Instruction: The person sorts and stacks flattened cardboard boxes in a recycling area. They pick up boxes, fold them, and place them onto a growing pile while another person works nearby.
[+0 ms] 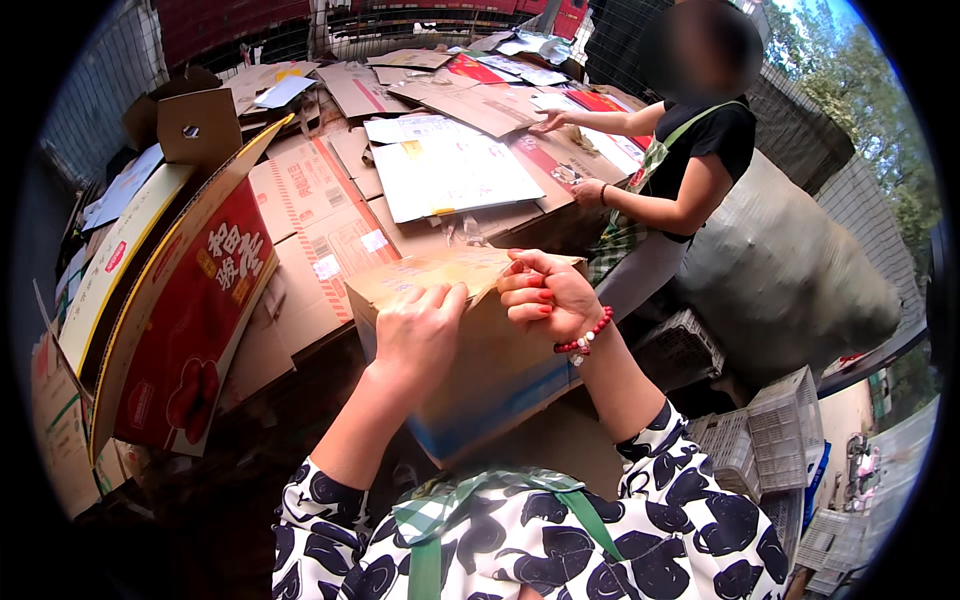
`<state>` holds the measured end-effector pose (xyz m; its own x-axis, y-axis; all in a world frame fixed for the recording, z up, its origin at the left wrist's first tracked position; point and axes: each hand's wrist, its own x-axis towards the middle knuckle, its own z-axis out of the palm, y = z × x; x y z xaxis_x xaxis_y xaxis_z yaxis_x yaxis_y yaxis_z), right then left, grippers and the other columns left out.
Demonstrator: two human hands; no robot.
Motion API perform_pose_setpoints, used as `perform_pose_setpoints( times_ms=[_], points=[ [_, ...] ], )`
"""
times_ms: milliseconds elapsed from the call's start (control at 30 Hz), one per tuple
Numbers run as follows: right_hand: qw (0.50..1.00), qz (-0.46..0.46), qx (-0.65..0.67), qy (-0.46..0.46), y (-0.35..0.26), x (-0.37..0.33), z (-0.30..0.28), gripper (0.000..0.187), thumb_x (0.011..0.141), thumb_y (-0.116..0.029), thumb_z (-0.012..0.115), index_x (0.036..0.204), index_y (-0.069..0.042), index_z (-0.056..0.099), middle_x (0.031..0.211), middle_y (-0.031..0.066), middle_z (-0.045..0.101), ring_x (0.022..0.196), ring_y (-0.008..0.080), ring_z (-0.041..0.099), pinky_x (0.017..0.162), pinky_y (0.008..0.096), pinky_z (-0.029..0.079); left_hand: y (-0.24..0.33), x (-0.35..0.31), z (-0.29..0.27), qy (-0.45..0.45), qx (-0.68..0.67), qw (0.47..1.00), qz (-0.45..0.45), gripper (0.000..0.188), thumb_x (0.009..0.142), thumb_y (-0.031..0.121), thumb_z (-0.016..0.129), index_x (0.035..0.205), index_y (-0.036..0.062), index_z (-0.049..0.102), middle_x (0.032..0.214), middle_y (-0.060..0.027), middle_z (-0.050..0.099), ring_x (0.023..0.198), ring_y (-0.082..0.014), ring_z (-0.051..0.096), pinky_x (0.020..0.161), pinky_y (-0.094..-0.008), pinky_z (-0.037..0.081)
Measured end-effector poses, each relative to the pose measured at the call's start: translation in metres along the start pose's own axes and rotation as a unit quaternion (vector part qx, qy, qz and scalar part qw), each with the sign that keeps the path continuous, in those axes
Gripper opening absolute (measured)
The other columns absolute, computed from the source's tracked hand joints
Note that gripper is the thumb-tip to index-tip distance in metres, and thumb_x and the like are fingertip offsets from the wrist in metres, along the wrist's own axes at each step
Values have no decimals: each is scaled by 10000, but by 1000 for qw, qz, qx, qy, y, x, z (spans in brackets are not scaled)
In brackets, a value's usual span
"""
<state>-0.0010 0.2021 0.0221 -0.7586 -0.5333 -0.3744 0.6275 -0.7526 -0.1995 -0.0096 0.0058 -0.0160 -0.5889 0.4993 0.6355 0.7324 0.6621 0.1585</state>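
A brown cardboard box (490, 375) with a blue band near its bottom stands upright in front of me. My left hand (420, 332) is closed over the box's near top edge, knuckles up. At the right part of that same edge, my right hand (552, 296) has its fingers curled in a pinch; what lies between them is hidden. The box's top face (425, 273) looks creased, with a shiny strip near my fingers. A red beaded bracelet (585, 338) circles my right wrist.
Flattened cardboard sheets (315, 220) are piled beyond the box. A large red-and-yellow carton (190, 330) leans at the left. Across the pile at right, a co-worker (700, 160) reaches over the sheets. A bulging sack (790, 270) and plastic crates (755, 440) stand at the right.
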Motion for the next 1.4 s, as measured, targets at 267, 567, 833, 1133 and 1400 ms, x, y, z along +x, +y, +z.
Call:
perform_pose_setpoints(
  times_ms=[267,567,833,1133,1400],
  points=[
    [977,-79,-189,57,8,-24,3,245,926,-284,440,868,-53,497,602,-53,350,508,55,332,448,191,296,4,1,-5,-7,-7,1000,14,270,717,171,655,984,149,620,841,-21,613,741,-195,598,593,-315,487],
    [900,-175,-395,59,11,-71,6,325,887,-223,521,1111,12,542,655,2,492,593,84,441,511,229,375,5,-1,-4,-3,-20,1000,6,213,743,139,623,956,142,619,805,-19,615,707,-197,601,572,-316,484],
    [539,-404,-738,30,0,-80,5,573,729,-27,650,1252,-3,417,1062,107,527,1005,185,504,891,308,395,5,0,-5,-7,-18,1000,0,149,785,155,578,931,132,597,780,-34,611,697,-211,603,566,-324,481],
    [347,-495,-795,-57,-1,-4,-22,169,764,-27,624,929,7,617,875,109,641,867,221,611,829,311,448,6,-2,-4,3,-13,1000,-14,251,743,242,625,947,99,597,774,-39,615,711,-207,603,600,-320,482],
    [562,-452,-691,42,5,15,-16,183,877,-139,561,806,24,605,676,6,574,627,47,482,575,188,406,3,-5,-4,-27,-20,999,-25,364,679,330,673,905,59,585,746,-53,613,722,-197,602,622,-306,471]
  ],
)
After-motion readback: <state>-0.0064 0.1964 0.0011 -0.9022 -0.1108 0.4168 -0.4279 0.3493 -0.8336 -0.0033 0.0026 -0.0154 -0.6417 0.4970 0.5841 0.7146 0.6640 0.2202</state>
